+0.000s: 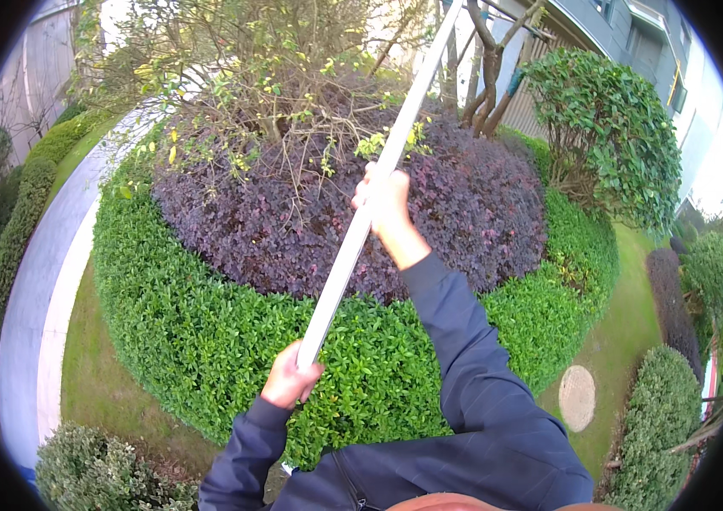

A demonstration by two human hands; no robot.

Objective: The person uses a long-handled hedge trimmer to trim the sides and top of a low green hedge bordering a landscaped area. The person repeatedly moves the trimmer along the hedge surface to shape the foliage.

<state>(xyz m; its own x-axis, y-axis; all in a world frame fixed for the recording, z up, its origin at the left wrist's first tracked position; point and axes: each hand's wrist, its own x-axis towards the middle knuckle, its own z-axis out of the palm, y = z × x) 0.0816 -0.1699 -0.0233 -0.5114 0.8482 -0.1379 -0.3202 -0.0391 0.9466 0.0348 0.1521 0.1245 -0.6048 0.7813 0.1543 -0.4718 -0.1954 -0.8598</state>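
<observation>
A long pale metal pole (350, 255) slants across the view from low centre to the top edge. My left hand (291, 377) grips its lower end, close to my body. Farther up, my right hand (387, 197) is closed around the shaft with the arm stretched out. The pole's far end lies beyond the top of the picture, so whatever it carries is hidden. Beneath the pole spreads a clipped purple-leaved shrub (259, 236), ringed by a low green hedge (221, 332). Thin branches with yellow-green leaves (316, 121) stand just left of the pole.
A paved path (36, 287) with a pale kerb curves along the left. A rounded green bush (610, 134) and a multi-stemmed tree trunk (489, 70) stand at upper right, before a building (648, 38). A round stone slab (577, 397) sits in the grass (632, 287).
</observation>
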